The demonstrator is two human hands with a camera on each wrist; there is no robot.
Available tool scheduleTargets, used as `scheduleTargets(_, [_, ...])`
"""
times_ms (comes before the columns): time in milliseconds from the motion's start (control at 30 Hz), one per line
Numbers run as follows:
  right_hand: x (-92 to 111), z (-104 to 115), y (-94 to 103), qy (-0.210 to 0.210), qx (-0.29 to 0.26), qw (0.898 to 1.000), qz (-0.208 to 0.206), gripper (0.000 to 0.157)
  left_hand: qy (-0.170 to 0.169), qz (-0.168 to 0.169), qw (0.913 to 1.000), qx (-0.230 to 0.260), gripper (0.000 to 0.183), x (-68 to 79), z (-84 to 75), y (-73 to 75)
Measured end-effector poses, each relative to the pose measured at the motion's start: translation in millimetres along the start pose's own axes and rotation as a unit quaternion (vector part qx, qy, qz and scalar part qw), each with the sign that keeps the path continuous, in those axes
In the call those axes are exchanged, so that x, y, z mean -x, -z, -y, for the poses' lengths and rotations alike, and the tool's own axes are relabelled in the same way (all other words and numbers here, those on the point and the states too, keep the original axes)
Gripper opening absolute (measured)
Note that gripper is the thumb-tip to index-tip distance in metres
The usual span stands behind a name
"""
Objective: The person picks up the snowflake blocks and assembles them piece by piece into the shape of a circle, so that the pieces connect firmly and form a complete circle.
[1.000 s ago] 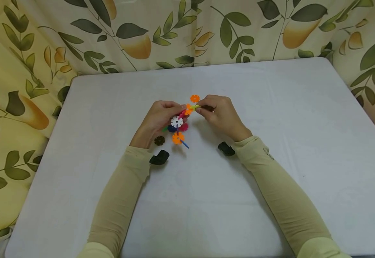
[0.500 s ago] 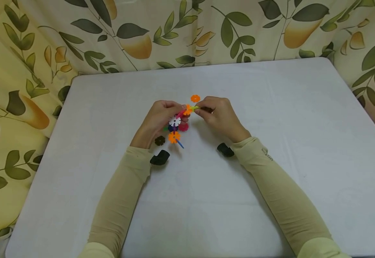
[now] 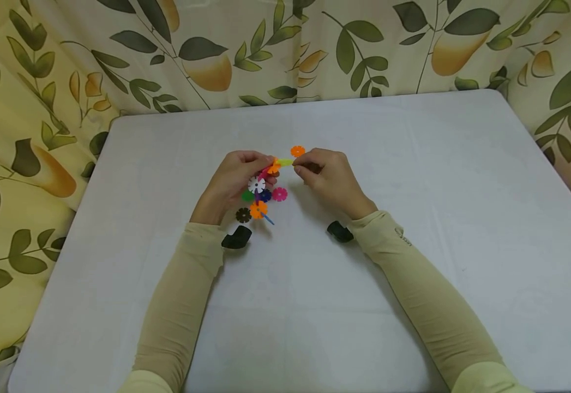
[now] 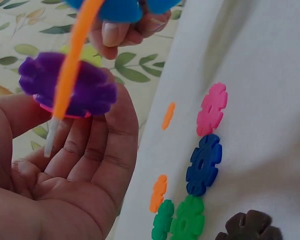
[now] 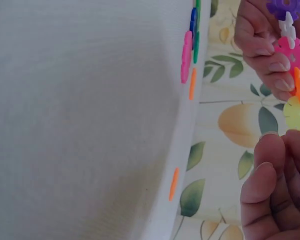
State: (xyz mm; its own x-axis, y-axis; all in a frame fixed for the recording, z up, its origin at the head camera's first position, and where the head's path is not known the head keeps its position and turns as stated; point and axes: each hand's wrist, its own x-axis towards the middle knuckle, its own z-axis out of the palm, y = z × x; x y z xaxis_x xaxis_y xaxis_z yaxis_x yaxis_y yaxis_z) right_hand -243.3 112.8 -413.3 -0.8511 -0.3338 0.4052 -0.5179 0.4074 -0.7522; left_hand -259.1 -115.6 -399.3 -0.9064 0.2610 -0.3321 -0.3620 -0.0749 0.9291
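Observation:
My left hand (image 3: 231,177) pinches a chain of notched snowflake discs in its thumb and fingers. A white disc (image 3: 257,185) and an orange disc (image 3: 258,209) hang along the chain, and a blue disc (image 3: 268,219) ends it. In the left wrist view a purple disc (image 4: 90,95) sits close over the palm, with a blurred orange disc (image 4: 75,60) edge-on before it. At the chain's other end, a yellow disc (image 5: 296,114) joins an orange disc (image 5: 299,87). My right hand (image 3: 331,174) pinches the yellow disc's outer edge between thumb and fingertips.
Loose discs lie on the white table (image 3: 364,327): pink (image 3: 279,194), dark blue (image 3: 265,195), green (image 3: 247,195), brown (image 3: 243,215) and an orange one behind the hands. Black pieces (image 3: 237,237) sit at both wrists. A leaf-patterned curtain (image 3: 265,49) hangs behind.
Both hands and the chain have shifted left, the left hand more. More of the yellow disc shows between them, and the loose pink, dark blue and green discs are less covered.

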Motion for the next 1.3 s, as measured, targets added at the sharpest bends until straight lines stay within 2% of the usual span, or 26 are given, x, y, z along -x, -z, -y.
scheduleTargets(133, [0,1,-1.7,-0.030,0.001,0.999,0.013,0.008,-0.009,0.010,0.9998,0.011,0.021,1.8,-2.8,4.1])
scheduleTargets(233, [-1,2,-2.9,-0.065,0.008,0.997,0.033,0.010,-0.014,0.005,0.9998,0.014,0.020,2.8,-5.6,7.5])
scheduleTargets(400, [-1,1,-8.3,-0.120,0.015,0.988,0.097,0.014,-0.023,-0.002,0.9997,-0.001,0.028,4.2,-9.3,12.4])
scheduleTargets(533, [-2,-1,-14.6,-0.126,0.031,0.978,0.162,0.019,-0.035,0.004,0.9993,-0.015,0.029,5.3,-10.9,13.9])
scheduleTargets(667, [-3,-2,-20.3,-0.113,0.051,0.972,0.202,0.023,-0.037,0.004,0.9992,-0.016,0.025,6.4,-11.9,13.2])
scheduleTargets(867, [-5,2,-27.1,-0.089,0.098,0.966,0.221,0.023,-0.034,0.002,0.9994,0.011,0.018,5.7,-11.3,12.2])
scheduleTargets(1100, [-7,4,-31.2,-0.128,0.114,0.958,0.231,0.021,-0.031,0.006,0.9993,0.019,0.021,5.7,-11.1,14.5])
scheduleTargets(1300, [-6,2,-23.5,-0.151,0.085,0.959,0.225,0.017,-0.025,0.005,0.9996,0.008,0.032,5.0,-9.6,13.3])
